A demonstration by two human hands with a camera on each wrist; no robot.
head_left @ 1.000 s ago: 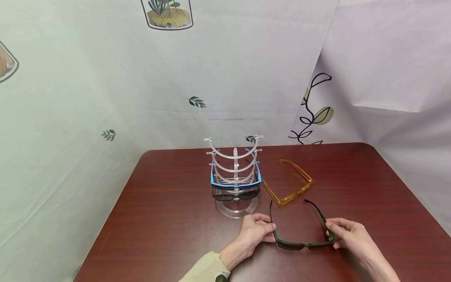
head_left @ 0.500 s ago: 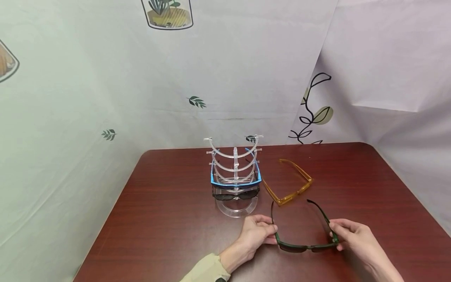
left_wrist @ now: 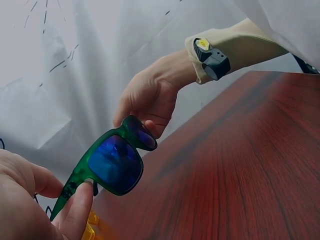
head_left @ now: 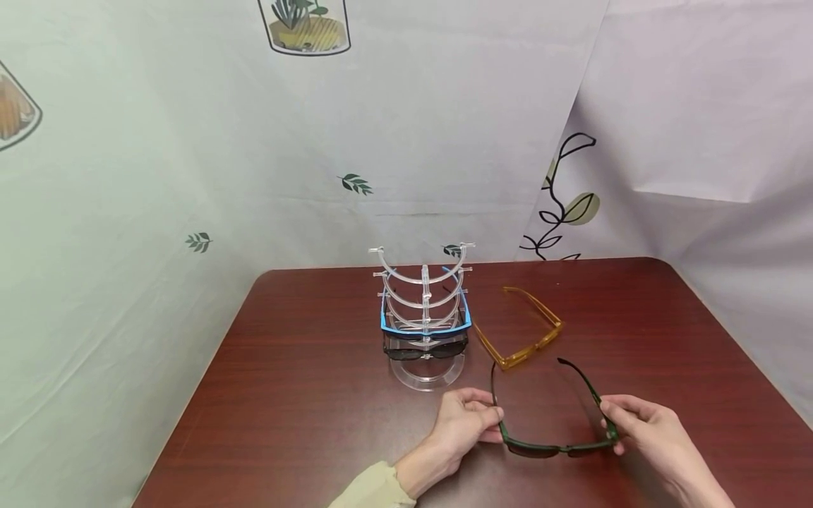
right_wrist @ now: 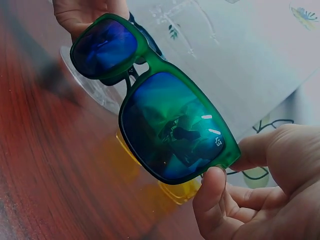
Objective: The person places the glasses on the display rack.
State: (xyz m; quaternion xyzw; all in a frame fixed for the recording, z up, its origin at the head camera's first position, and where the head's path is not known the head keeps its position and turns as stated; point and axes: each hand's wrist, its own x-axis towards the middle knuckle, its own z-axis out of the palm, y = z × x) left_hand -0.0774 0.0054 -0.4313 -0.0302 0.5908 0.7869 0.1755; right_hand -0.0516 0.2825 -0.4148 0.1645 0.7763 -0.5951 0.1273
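Observation:
Between both hands hangs a pair of green sunglasses (head_left: pixel 538 449) with blue-green mirrored lenses (right_wrist: pixel 172 130), temples unfolded and pointing away from me. My left hand (head_left: pixel 462 425) pinches the left temple near its hinge. The right temple is pinched near the hinge by my right hand (head_left: pixel 651 434), thumb and fingers on either side, as the right wrist view shows. Beyond the left hand stands a clear plastic glasses stand (head_left: pixel 424 296). It bears blue-framed glasses (head_left: pixel 470 323) and, below them, black sunglasses (head_left: pixel 406 354); its upper arms hold nothing.
Yellow-framed glasses (head_left: pixel 521 355) lie unfolded on the dark red table (head_left: pixel 305 395), right of the stand and just beyond the green pair. A pale patterned cloth (head_left: pixel 444 127) hangs behind the table and along its sides.
Both hands have shifted slightly right with the green sunglasses, the right hand a little more. The temples look spread somewhat wider. The stand and the yellow glasses have stayed put.

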